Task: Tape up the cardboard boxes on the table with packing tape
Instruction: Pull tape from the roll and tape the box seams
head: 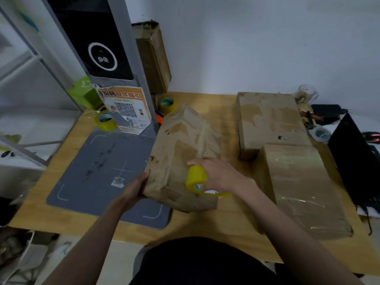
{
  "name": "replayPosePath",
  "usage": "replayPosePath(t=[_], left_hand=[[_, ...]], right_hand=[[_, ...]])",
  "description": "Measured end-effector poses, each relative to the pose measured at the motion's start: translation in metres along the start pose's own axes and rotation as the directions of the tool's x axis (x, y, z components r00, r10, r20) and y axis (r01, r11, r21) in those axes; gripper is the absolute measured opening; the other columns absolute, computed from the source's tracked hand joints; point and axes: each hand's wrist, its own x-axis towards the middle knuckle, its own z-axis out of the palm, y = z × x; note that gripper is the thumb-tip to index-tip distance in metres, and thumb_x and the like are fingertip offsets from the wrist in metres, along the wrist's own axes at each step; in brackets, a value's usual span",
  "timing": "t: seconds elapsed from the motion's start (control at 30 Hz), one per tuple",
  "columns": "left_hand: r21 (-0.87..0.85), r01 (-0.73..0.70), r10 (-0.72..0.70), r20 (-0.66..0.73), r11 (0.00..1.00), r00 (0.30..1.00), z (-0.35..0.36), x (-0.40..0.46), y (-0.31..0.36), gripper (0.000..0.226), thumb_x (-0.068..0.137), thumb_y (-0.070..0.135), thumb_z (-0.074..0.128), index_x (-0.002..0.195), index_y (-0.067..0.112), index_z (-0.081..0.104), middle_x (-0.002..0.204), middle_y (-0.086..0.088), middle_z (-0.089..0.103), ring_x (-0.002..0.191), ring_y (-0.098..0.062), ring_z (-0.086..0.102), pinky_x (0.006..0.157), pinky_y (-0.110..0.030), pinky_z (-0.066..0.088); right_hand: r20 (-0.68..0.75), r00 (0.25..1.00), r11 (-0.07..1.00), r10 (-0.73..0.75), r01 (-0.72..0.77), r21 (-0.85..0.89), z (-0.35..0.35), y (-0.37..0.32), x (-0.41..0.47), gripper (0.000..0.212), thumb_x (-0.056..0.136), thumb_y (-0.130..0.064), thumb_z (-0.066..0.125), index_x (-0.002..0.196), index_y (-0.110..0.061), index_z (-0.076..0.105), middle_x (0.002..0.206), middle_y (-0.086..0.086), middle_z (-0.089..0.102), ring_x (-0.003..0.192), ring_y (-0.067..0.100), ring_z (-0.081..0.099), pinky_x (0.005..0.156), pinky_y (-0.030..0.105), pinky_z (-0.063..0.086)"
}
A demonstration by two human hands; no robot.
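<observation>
Box in hand: a worn cardboard box (181,153) is tilted up on the wooden counter (224,221), partly over a grey mat (102,171).
Left hand: the left hand (137,188) is wrapped round the box's near left corner, fingers curled on the edge, steadying it.
Right hand: the right hand (218,173) is pressed against the box's upper face, and a yellow tape roll (196,176) is carried on it; a loose strip of tape trails from the roll toward the wrist.
Done: the shiny box (302,188) at the near right is judged already wrapped in clear tape.
In progress: the tilted box appears to be mid-taping; how much tape is laid on it cannot be told.
Left: the far box (269,122) behind shows only torn old remnants, so it is judged still to be taped.
Spare rolls: two more tape rolls (106,120) are stood near the far left of the counter.
</observation>
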Motion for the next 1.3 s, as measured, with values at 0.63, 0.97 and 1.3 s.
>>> replayPosePath(t=[0.63, 0.97, 1.3], left_hand=[[0.376, 0.061, -0.073, 0.018, 0.925, 0.997, 0.022, -0.011, 0.058, 0.077, 0.090, 0.070, 0.048, 0.155, 0.031, 0.034, 0.162, -0.004, 0.031, 0.146, -0.034, 0.031, 0.110, -0.053, 0.030], [0.305, -0.013, 0.042, -0.090, 0.952, 0.995, 0.010, 0.014, 0.042, 0.089, 0.079, 0.071, 0.065, 0.154, 0.029, 0.040, 0.151, -0.004, 0.049, 0.115, -0.024, 0.051, 0.085, -0.040, 0.042], [0.257, 0.056, -0.043, -0.058, 0.965, 0.997, -0.013, 0.022, 0.025, 0.082, 0.071, 0.078, 0.066, 0.139, 0.035, 0.052, 0.115, 0.007, 0.059, 0.099, -0.016, 0.057, 0.087, -0.041, 0.044]], right_hand=[[-0.245, 0.873, 0.530, 0.423, -0.018, 0.848, 0.102, 0.009, -0.002, 0.059, 0.081, -0.029, 0.083, 0.127, -0.034, 0.047, 0.122, 0.000, 0.062, 0.113, 0.020, 0.063, 0.094, 0.050, 0.054], [-0.361, 0.835, 0.666, 0.416, -0.009, 0.746, 0.098, 0.018, -0.004, 0.047, 0.086, -0.012, 0.076, 0.110, -0.038, 0.045, 0.097, -0.019, 0.056, 0.093, -0.004, 0.059, 0.081, 0.029, 0.050], [-0.456, 0.797, 0.904, 0.397, -0.254, 0.342, 0.100, 0.074, -0.034, 0.047, 0.073, -0.031, 0.082, 0.112, -0.025, 0.056, 0.108, 0.002, 0.057, 0.097, 0.031, 0.052, 0.075, 0.044, 0.043]])
